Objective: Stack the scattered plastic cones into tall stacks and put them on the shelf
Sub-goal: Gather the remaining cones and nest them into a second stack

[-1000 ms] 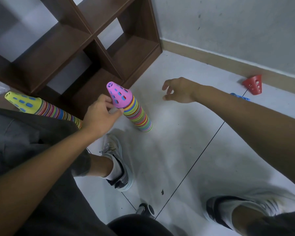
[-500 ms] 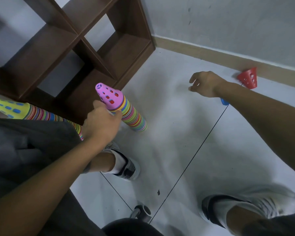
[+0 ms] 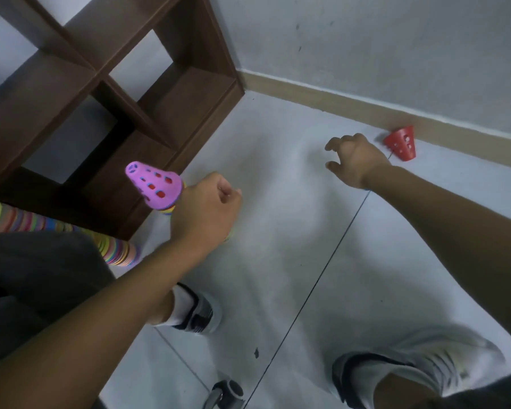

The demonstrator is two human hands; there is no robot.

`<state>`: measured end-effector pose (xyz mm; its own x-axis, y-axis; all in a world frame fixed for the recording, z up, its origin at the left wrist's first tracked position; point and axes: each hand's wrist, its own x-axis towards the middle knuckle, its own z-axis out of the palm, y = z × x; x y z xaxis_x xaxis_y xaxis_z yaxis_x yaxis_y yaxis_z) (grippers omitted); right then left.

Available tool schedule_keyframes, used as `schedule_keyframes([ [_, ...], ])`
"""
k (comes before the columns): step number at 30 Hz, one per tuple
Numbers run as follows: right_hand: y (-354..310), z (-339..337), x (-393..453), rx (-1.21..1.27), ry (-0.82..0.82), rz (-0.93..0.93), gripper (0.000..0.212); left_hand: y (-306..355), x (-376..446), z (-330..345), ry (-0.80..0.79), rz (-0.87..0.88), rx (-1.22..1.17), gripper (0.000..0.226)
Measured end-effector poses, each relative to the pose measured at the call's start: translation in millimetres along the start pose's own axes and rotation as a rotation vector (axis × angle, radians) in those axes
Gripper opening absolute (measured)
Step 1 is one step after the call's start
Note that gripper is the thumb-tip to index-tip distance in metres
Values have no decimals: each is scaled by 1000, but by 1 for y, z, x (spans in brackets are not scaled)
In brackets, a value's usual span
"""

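Head view. The brown shelf (image 3: 165,113) occupies the 10 to 11 o'clock area; its compartments that face me show no contents. A long multicoloured stack (image 3: 112,247) lies tilted at 9 o'clock, partly hidden behind my dark trouser leg, its lower end near the floor (image 3: 278,231) by the shelf's bottom corner. A second stack, capped by a pink cone (image 3: 154,187), stands just left of centre, in front of the shelf.

My left hand (image 3: 205,211) is curled around this pink-topped stack just below the pink cone, covering most of the stack beneath; only a few coloured rims show at my thumb side.

My right hand (image 3: 354,157), at 1 o'clock, hovers above the floor with fingers spread and slightly bent, holding nothing. A single red cone (image 3: 400,143) lies tipped against the skirting board just beyond that hand, apart from it. A sliver of something blue shows under my right wrist; I cannot tell what it is.
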<state>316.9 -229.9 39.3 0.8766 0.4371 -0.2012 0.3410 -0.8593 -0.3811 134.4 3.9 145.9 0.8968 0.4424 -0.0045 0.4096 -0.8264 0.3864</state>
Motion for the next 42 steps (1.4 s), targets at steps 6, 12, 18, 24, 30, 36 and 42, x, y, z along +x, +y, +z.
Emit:
schedule_keyframes([
  [6, 61, 6, -9, 13, 133, 153, 47, 54, 23, 65, -164, 130, 32, 16],
  [12, 123, 22, -15, 115, 240, 323, 48, 112, 40, 138, -340, 212, 54, 20],
  [18, 156, 34, -8, 171, 286, 368, 56, 144, 61, 210, -507, 297, -151, 44],
  [24, 168, 37, 14, 198, 191, 309, 54, 167, 78, 269, -520, 318, -156, 73],
  [30, 168, 42, 40, 198, 159, 325, 66, 160, 87, 282, -543, 342, -2, 58],
  [36, 165, 52, 55, 168, 208, 369, 56, 131, 79, 272, -522, 276, -31, 51],
  [42, 152, 57, 54, 179, 270, 294, 45, 117, 74, 234, -437, 216, -179, 53],
])
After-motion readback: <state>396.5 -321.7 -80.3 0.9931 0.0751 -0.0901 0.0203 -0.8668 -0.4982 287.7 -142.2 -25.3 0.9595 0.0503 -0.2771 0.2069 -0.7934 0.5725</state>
